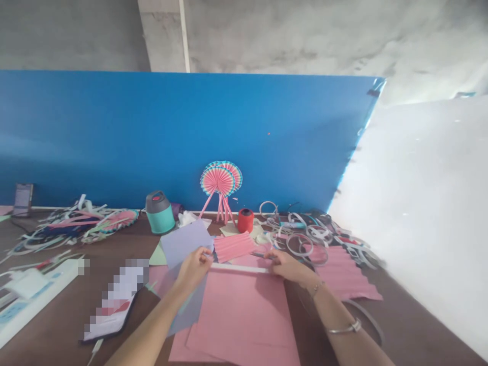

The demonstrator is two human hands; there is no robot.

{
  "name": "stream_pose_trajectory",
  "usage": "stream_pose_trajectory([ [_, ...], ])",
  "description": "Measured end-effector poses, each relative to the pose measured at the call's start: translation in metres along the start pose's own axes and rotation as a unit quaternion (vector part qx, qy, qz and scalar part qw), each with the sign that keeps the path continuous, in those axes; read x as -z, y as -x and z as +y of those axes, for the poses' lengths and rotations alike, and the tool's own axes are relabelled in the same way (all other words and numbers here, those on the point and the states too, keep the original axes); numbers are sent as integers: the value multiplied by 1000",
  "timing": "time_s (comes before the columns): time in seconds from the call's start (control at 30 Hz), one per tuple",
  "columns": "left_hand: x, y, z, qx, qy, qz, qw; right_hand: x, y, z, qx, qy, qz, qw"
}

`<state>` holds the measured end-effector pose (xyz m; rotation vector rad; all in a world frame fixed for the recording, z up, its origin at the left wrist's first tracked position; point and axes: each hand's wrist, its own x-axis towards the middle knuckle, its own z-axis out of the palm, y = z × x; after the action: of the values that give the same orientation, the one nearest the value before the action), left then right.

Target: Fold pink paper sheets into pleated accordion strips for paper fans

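A pink sheet of paper lies in front of me on more pink paper, with a narrow white strip along its far edge. It cannot be told whether this strip is tape or a folded edge. My left hand pinches the left end of that edge, fingers curled. At the right end, my right hand has its fingers closed on the same edge; a thin dark item near its fingertips is too small to name. Just beyond the strip rests a pleated pink paper. Lilac paper lies beside my left hand.
Round pleated paper fans stand against the blue partition. A red roll, a teal container and tangled tape rolls line the back. Left are a phone and power strip; right, pleated pink paper.
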<state>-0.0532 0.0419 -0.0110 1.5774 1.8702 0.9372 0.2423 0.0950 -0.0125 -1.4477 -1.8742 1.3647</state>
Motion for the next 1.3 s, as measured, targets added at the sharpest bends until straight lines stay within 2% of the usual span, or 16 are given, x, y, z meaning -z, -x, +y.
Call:
stream_pose_trajectory([
  [0.2, -4, 5, -5, -31, -59, -2, 998, -6, 0, 0, 0, 75, 25, 997],
  [0.5, -5, 8, 2, -40, -124, -5, 992, -11, 0, -4, -9, 114, 50, 992],
  [1.3, -6, 5, 5, -42, -166, -20, 985, -17, 5, -20, -58, 143, 90, 984],
])
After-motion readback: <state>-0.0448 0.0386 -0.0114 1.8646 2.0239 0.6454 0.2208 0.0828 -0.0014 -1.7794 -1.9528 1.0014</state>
